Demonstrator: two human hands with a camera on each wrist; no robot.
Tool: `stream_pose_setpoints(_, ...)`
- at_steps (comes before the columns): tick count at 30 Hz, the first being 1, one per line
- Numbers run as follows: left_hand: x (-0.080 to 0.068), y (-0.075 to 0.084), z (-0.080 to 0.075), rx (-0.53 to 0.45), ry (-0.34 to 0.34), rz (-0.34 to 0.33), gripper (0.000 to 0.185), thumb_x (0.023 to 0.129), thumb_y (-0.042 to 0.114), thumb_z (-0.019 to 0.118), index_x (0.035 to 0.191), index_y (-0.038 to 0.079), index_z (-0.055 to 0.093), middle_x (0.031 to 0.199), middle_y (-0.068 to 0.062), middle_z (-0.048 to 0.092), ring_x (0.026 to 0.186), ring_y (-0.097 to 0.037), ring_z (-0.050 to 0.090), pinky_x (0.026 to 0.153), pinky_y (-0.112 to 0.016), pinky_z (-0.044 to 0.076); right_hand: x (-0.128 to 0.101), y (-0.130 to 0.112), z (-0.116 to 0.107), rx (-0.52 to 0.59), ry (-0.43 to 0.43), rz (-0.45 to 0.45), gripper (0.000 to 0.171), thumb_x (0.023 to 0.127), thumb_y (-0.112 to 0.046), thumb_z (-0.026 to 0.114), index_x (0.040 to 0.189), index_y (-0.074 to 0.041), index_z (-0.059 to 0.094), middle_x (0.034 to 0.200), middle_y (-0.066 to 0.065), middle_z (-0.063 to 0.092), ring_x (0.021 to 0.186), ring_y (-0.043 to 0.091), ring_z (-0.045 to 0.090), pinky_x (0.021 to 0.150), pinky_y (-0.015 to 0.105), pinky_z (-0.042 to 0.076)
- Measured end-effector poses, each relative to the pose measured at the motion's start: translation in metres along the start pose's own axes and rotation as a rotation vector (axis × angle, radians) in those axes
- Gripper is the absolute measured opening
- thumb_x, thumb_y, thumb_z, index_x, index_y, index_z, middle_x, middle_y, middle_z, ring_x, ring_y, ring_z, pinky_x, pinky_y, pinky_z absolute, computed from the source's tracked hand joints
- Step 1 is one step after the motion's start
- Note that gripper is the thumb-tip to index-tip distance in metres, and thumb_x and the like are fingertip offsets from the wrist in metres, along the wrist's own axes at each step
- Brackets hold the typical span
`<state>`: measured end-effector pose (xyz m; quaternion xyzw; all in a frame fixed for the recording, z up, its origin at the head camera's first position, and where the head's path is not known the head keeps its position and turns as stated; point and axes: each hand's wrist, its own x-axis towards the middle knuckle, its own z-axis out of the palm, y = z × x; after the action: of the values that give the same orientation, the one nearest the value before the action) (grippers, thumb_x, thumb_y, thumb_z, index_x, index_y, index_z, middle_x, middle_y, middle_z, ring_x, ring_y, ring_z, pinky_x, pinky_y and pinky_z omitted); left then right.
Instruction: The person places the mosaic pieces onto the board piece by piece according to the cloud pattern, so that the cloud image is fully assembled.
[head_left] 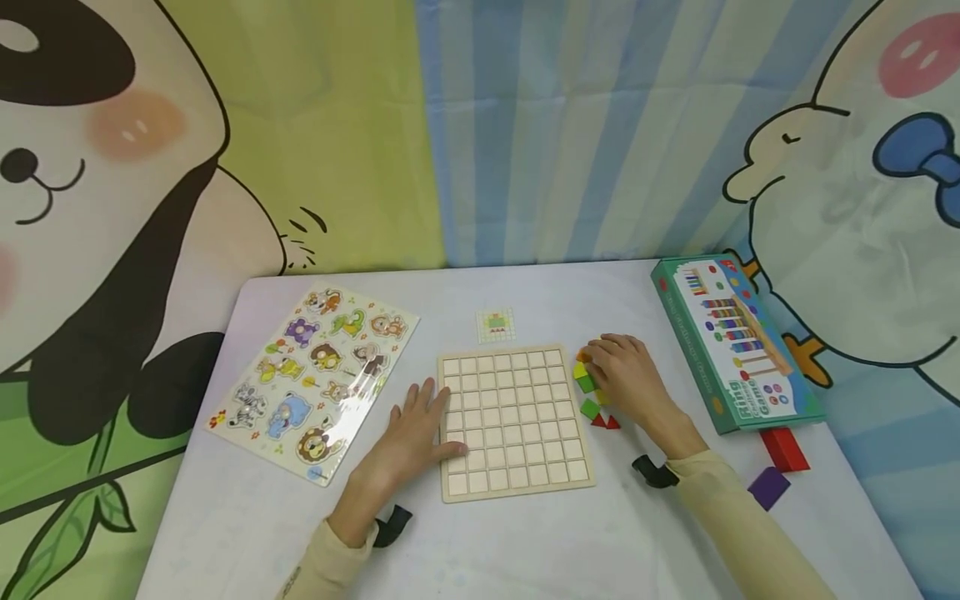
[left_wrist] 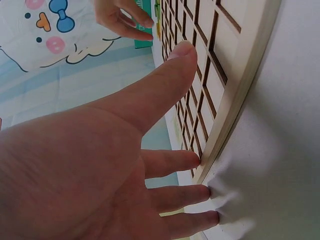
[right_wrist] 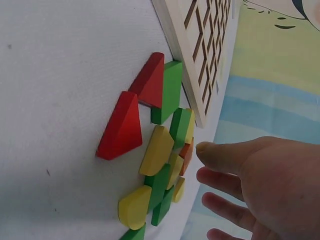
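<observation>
A square wooden grid board (head_left: 516, 423) lies flat on the white table. My left hand (head_left: 408, 442) rests at the board's left edge, its thumb over the grid and its other fingers spread, as the left wrist view also shows. Off the board's right side, my right hand (head_left: 628, 382) hovers over a cluster of small coloured blocks, partly covering them. Seen from the right wrist, these include red triangles (right_wrist: 122, 131), green blocks (right_wrist: 171, 90), yellow blocks (right_wrist: 157, 151) and an orange block (right_wrist: 186, 157). The right thumb is closest to the orange block; nothing shows in its grasp.
Behind the board lies a small pattern card (head_left: 496, 326). An animal picture board (head_left: 300, 392) is at the left. To the right are a green box (head_left: 738, 342), a red block (head_left: 784, 450) and a purple block (head_left: 768, 487). A printed curtain hangs behind the table.
</observation>
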<state>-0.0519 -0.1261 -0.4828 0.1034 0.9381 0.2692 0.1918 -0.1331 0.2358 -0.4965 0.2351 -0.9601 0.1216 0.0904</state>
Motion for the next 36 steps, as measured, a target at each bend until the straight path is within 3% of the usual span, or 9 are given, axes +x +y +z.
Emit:
stream_pose_setpoints(6,0.000,0.000,-0.002,-0.006,-0.010,-0.005,0.099,0.085,0.042,0.079,0.159,0.002,0.028,0.168,-0.027,0.011,0.155,-0.050,0.004,0.114,-0.078,0.011,0.005,0.001,0.007,0.003,0.019,0.013,0.016,0.088,-0.012,0.079,0.102,-0.003,0.076,0.103,0.012,0.077,0.111,0.037,0.066,0.103,0.055,0.046)
stream_pose_setpoints(15,0.003,0.000,-0.005,-0.019,-0.041,-0.029,0.108,0.075,0.036,0.088,0.160,0.006,0.028,0.169,-0.024,0.009,0.155,-0.050,0.001,0.111,-0.082,0.007,0.008,0.004,0.013,0.028,0.055,0.030,0.012,0.088,-0.014,0.079,0.095,-0.005,0.076,0.093,0.010,0.078,0.099,0.034,0.069,0.094,0.054,0.051)
stream_pose_setpoints(20,0.002,-0.001,-0.004,-0.039,-0.049,-0.037,0.109,0.074,0.036,0.089,0.160,0.006,0.029,0.169,-0.023,0.009,0.155,-0.050,0.001,0.111,-0.082,0.007,0.008,0.006,0.018,0.011,0.109,0.017,0.011,0.086,-0.014,0.081,0.090,-0.005,0.075,0.090,0.008,0.077,0.094,0.033,0.068,0.088,0.054,0.052)
stream_pose_setpoints(25,0.001,0.001,-0.004,-0.051,-0.058,-0.042,0.111,0.073,0.035,0.090,0.160,0.005,0.028,0.169,-0.023,0.009,0.155,-0.050,0.000,0.110,-0.083,0.007,0.009,0.003,0.019,0.070,0.195,0.000,0.010,0.083,-0.011,0.082,0.086,-0.006,0.075,0.088,0.008,0.076,0.094,0.035,0.066,0.086,0.056,0.051)
stream_pose_setpoints(29,0.000,0.002,-0.006,-0.052,-0.069,-0.047,0.113,0.071,0.035,0.091,0.160,0.004,0.028,0.169,-0.024,0.008,0.155,-0.050,0.000,0.109,-0.083,0.007,0.015,-0.007,0.018,0.147,0.230,-0.082,0.011,0.080,-0.008,0.083,0.085,-0.006,0.074,0.089,0.007,0.075,0.095,0.033,0.065,0.086,0.055,0.051)
stream_pose_setpoints(36,0.002,0.002,-0.006,-0.043,-0.062,-0.034,0.113,0.071,0.036,0.091,0.160,0.004,0.028,0.169,-0.024,0.009,0.155,-0.050,0.001,0.109,-0.084,0.008,0.035,-0.034,0.018,0.217,0.186,-0.360,0.016,0.078,-0.003,0.085,0.090,-0.005,0.075,0.096,0.007,0.074,0.098,0.029,0.066,0.087,0.046,0.054)
